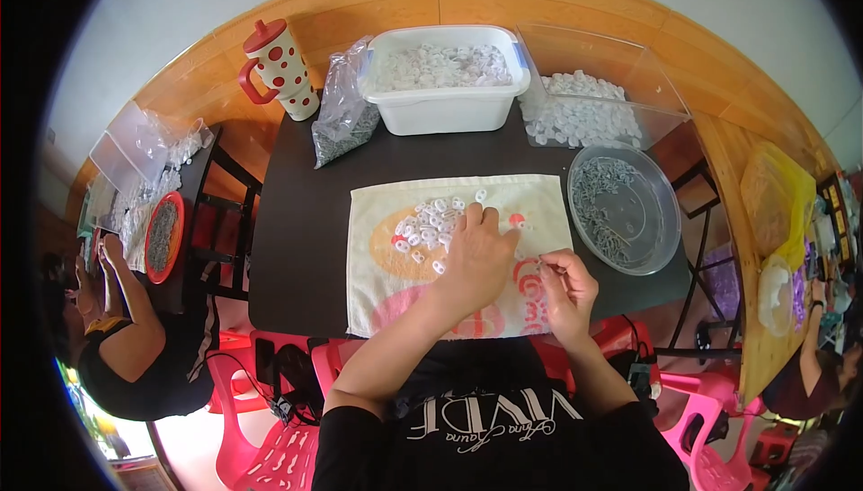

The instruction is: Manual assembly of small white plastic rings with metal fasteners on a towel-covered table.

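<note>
On a cream towel (539,194) with pink and orange print lies a loose pile of small white plastic pieces (431,226), each with dark holes or marks. My left hand (481,253) reaches over the right side of this pile, fingers stretched forward and the thumb apart; its palm faces down. Whether its fingertips touch a piece is hidden. To its right, my right hand (570,293) is raised above the towel's right edge with thumb and forefinger pinched together. Something tiny and dark shows at the pinch, too small to name.
A round clear tub (670,221) of grey screw-like pieces stands right. Behind are a clear bin of white discs (584,118), a white tub (445,113), a bag of grey pieces (346,118) and a dotted tumbler (286,73). People work at side tables.
</note>
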`<state>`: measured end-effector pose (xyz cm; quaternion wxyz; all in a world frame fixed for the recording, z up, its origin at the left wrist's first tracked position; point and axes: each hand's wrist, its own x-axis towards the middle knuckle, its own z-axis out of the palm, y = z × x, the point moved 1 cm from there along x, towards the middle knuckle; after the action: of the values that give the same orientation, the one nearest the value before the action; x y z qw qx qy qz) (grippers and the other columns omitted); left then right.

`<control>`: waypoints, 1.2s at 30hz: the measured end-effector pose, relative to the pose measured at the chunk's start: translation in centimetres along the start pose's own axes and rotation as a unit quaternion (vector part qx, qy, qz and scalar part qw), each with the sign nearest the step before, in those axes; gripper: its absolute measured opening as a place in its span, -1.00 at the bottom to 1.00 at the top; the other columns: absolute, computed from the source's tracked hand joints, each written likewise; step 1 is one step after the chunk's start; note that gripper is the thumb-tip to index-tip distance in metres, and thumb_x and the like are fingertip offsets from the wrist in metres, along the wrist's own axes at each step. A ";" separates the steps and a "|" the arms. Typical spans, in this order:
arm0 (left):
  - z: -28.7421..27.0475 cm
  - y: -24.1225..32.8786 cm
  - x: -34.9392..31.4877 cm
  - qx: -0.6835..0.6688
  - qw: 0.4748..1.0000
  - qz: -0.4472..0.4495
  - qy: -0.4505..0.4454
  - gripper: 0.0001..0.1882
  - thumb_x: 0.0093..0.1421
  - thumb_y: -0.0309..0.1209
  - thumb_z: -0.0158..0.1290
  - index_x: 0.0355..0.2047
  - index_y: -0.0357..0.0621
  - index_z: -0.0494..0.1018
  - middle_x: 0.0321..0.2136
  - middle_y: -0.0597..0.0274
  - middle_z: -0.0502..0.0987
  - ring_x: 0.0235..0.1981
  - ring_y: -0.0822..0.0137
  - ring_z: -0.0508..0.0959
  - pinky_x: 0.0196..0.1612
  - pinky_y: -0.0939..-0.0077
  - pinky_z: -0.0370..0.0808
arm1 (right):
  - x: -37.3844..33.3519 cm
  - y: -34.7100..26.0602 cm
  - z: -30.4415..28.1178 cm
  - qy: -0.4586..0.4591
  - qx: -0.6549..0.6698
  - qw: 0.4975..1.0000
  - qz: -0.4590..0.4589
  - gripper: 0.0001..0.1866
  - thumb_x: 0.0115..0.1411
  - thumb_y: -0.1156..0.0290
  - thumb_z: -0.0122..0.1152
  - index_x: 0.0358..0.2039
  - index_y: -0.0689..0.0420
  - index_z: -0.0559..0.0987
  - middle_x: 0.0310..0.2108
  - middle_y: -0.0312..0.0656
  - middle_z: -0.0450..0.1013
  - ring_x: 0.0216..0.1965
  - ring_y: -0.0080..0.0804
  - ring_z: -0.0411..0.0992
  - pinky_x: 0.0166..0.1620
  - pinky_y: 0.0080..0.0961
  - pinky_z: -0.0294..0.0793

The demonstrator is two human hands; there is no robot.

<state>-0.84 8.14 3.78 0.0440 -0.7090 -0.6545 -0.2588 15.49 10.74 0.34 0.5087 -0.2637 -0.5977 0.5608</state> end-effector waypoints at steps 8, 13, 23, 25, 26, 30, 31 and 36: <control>-0.5 -1.4 0.0 -0.291 0.948 -0.127 0.007 -0.78 0.02 -0.66 0.18 -0.28 -0.27 0.60 -0.41 0.19 0.56 -0.32 0.26 0.53 -0.23 0.45 0.43 | 0.0 0.2 -0.3 -0.019 0.038 0.999 0.008 -0.89 0.30 0.69 0.07 -0.18 0.36 0.52 -0.31 -0.28 0.42 -0.32 -0.67 0.39 -0.23 -0.70 0.38; 0.3 -1.7 -2.6 -0.685 0.684 -0.246 0.048 -0.87 0.21 -0.63 0.13 -0.22 -0.34 0.60 -0.35 0.17 0.64 -0.38 0.40 0.60 -0.35 0.64 0.44 | 0.0 -1.1 1.2 -0.038 0.066 0.997 0.008 -0.90 0.27 0.70 0.10 -0.20 0.37 0.52 -0.36 -0.23 0.46 -0.35 -0.64 0.40 -0.24 -0.67 0.39; 0.2 -1.2 -4.2 -0.757 0.593 -0.262 0.081 -0.81 0.21 -0.68 0.10 -0.16 -0.34 0.59 -0.34 0.09 0.64 -0.37 0.36 0.61 -0.33 0.61 0.48 | 0.3 -1.2 2.5 -0.054 0.041 0.997 -0.033 -0.87 0.21 0.74 0.17 -0.22 0.36 0.50 -0.35 -0.26 0.45 -0.38 -0.71 0.38 -0.32 -0.75 0.34; 0.3 -1.3 -4.3 -0.758 0.593 -0.257 0.086 -0.81 0.21 -0.67 0.11 -0.17 -0.33 0.60 -0.34 0.10 0.64 -0.38 0.37 0.60 -0.34 0.61 0.48 | 0.2 -1.4 2.6 -0.054 0.026 0.998 -0.031 -0.84 0.19 0.77 0.18 -0.21 0.36 0.49 -0.35 -0.24 0.46 -0.36 -0.69 0.40 -0.29 -0.75 0.37; 0.2 -1.3 -4.4 -0.755 0.598 -0.254 0.085 -0.82 0.21 -0.67 0.12 -0.18 -0.33 0.60 -0.35 0.11 0.64 -0.39 0.39 0.60 -0.34 0.62 0.48 | 0.2 -1.5 2.6 -0.052 0.013 0.998 -0.030 -0.80 0.16 0.80 0.18 -0.20 0.35 0.48 -0.34 -0.23 0.46 -0.35 -0.66 0.41 -0.26 -0.74 0.39; 0.0 -1.2 -4.4 -0.748 0.607 -0.256 0.081 -0.82 0.20 -0.68 0.14 -0.19 -0.31 0.62 -0.36 0.12 0.65 -0.41 0.43 0.58 -0.35 0.62 0.50 | 0.2 -1.3 2.6 -0.055 0.008 0.998 -0.023 -0.79 0.15 0.80 0.19 -0.20 0.35 0.48 -0.34 -0.23 0.46 -0.33 -0.66 0.42 -0.25 -0.74 0.40; 0.0 -1.3 -4.5 -0.749 0.606 -0.256 0.084 -0.82 0.20 -0.68 0.14 -0.19 -0.31 0.62 -0.36 0.12 0.65 -0.41 0.43 0.58 -0.35 0.62 0.50 | 0.1 -1.2 2.6 -0.061 0.003 0.998 -0.023 -0.78 0.15 0.81 0.18 -0.19 0.35 0.47 -0.34 -0.22 0.47 -0.33 -0.65 0.42 -0.25 -0.74 0.41; -0.2 -1.2 -4.6 -0.740 0.617 -0.257 0.080 -0.82 0.18 -0.67 0.16 -0.20 -0.29 0.63 -0.36 0.15 0.65 -0.41 0.47 0.57 -0.34 0.63 0.50 | 0.2 -1.2 2.7 -0.066 0.006 0.998 -0.020 -0.76 0.15 0.81 0.18 -0.18 0.34 0.46 -0.34 -0.21 0.47 -0.33 -0.64 0.43 -0.25 -0.72 0.42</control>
<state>-2.06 4.05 1.64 -0.5112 -0.2810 -0.3909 -0.7120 13.27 9.53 1.89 0.4803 -0.2110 -0.6317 0.5707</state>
